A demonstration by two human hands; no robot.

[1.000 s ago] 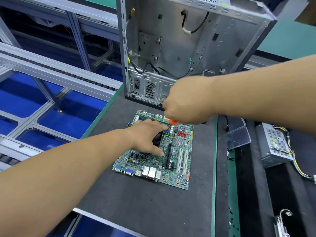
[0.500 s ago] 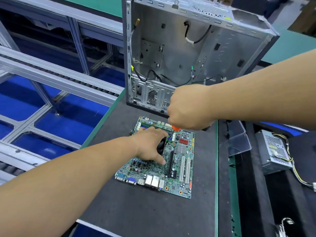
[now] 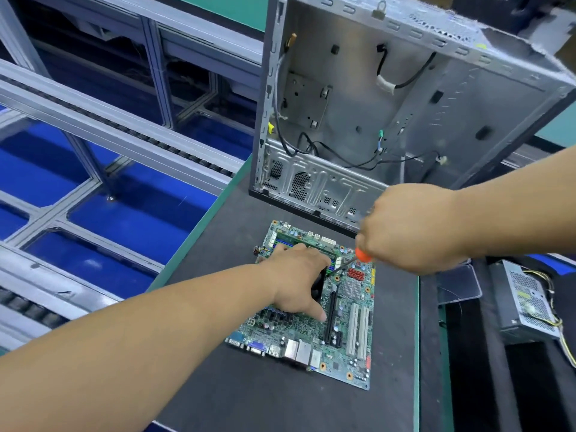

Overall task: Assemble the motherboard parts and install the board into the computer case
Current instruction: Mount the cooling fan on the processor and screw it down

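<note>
A green motherboard (image 3: pixel 349 319) lies flat on the dark mat. My left hand (image 3: pixel 299 282) rests on top of a black cooler fan (image 3: pixel 319 283) mounted on the board, fingers spread over it and thumb on the board. My right hand (image 3: pixel 408 229) grips a screwdriver (image 3: pixel 358 257) with an orange handle; its thin shaft slants down-left to the fan's right edge. Most of the fan is hidden under my left hand. Behind the board the open grey computer case (image 3: pixel 389 113) stands upright with loose cables inside.
A grey power supply (image 3: pixel 526 304) with yellow wires lies at the right on a black strip. A clear plastic tray (image 3: pixel 458 285) sits under my right wrist. An aluminium conveyor frame (image 3: pixel 103 126) over blue bins runs along the left edge of the mat.
My right hand has shifted to the right, so more of the orange handle and the shaft show. My left hand stays on the fan.
</note>
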